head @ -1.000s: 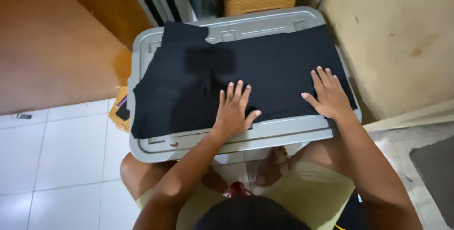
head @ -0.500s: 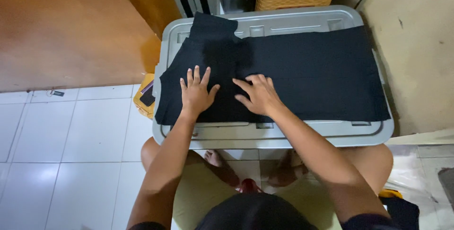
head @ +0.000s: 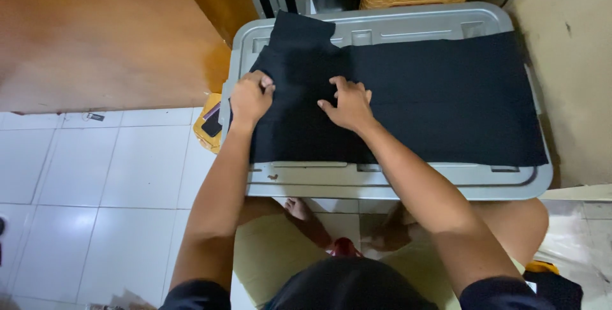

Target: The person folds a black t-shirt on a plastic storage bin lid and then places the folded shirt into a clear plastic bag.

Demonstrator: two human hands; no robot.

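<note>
Black garment [head: 414, 99] on grey bin lid [head: 395, 185]: our left hand [head: 250, 96] pinches its left edge; right hand [head: 349, 104] presses, fingers apart

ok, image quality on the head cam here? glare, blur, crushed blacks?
Head view: sharp overall, no evident motion blur on the left hand or right hand. The black cloth reads nearly flat black, folds barely visible. Soft sheen on the grey bin lid and a warm glare patch on the wooden panel. White floor tiles bright, not blown out. Wide-angle bending at the edges.
</note>
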